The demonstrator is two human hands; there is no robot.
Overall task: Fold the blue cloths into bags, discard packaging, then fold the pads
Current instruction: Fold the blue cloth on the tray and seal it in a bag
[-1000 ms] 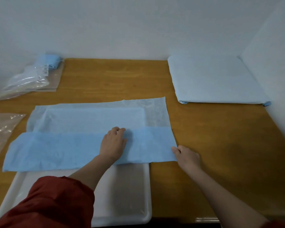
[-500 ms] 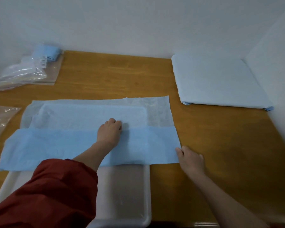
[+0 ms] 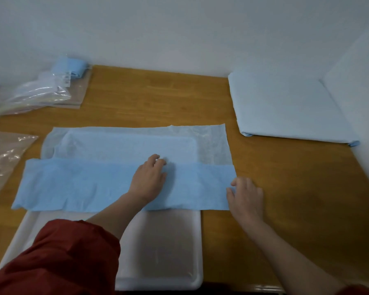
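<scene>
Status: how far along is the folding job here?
Done: blue cloth looks bagged, far left. In hand: pad has its near strip folded over; left hand presses it flat, right hand touches its right end. Left: further folds; loose packaging lies at the left edge.

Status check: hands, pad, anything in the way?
Left hand flat on pad. Right hand touching pad's right edge. White tray under pad's near edge.
</scene>
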